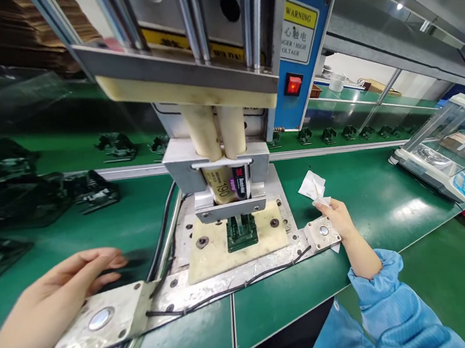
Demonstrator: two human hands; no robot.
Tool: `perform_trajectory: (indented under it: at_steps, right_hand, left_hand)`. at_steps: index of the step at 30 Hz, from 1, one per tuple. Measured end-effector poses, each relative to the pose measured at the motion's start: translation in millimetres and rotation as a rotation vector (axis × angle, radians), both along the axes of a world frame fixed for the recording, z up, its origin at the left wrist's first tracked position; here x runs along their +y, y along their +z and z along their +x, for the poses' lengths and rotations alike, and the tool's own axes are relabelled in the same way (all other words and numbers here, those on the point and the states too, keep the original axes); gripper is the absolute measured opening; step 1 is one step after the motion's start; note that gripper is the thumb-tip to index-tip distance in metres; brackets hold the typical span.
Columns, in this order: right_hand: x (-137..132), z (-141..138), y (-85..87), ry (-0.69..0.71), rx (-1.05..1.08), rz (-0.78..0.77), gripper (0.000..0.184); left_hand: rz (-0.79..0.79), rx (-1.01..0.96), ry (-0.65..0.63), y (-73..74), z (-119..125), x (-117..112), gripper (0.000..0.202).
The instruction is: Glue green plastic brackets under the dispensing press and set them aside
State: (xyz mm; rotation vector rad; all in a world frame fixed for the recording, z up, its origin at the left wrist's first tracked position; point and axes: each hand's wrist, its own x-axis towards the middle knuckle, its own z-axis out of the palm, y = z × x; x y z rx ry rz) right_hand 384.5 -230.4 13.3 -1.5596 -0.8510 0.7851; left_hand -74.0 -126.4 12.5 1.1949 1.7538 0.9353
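My left hand [67, 285] is over the left button plate [100, 319] of a bench press, its fingers loosely bent and apart with nothing visible in them. Beside the right button plate [324, 231], my right hand [339, 219] pinches a white paper wipe [322, 201]. Another white sheet [312, 184] lies just beyond its fingertips, and a thin pale stick seems to cross it. Between my hands, a dark green plastic part [243, 239] sits on the cream fixture plate [202, 257]. The press head [228, 183] is directly above that part; whether they touch cannot be told.
A blue control box [305, 50] with a lit red switch adjoins the press. Dark green parts [93, 191] are piled at left; several stand along the back conveyor [348, 133]. A glass-sided scale [442, 154] is at right. Black cables [162, 234] run beside the press base.
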Motion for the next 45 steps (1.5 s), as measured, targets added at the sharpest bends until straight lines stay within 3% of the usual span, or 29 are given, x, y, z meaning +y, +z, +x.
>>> perform_trajectory:
  at_steps: [3, 6, 29, 40, 45]
  right_hand:
    - [-2, 1, 0.9, -0.012, -0.006, -0.014, 0.047]
    - [-5, 3, 2.0, -0.026, 0.018, -0.043, 0.050]
    - [-7, 5, -1.3, -0.027, 0.133, -0.082, 0.056]
    - [-10, 10, -3.9, -0.025, 0.091, -0.089, 0.054]
    - [-15, 26, -12.9, -0.080, 0.038, -0.127, 0.051]
  left_hand:
    - [-0.063, -0.190, 0.083, 21.6, 17, -10, 0.046]
    - [-0.028, -0.230, 0.046, 32.9, 28, -16, 0.050]
    - [-0.003, -0.258, 0.010, 28.1, 25, -16, 0.059]
    - [0.059, -0.264, -0.043, 35.0, 30, -21, 0.051]
    - [0.128, -0.336, -0.058, 32.7, 33, -23, 0.042]
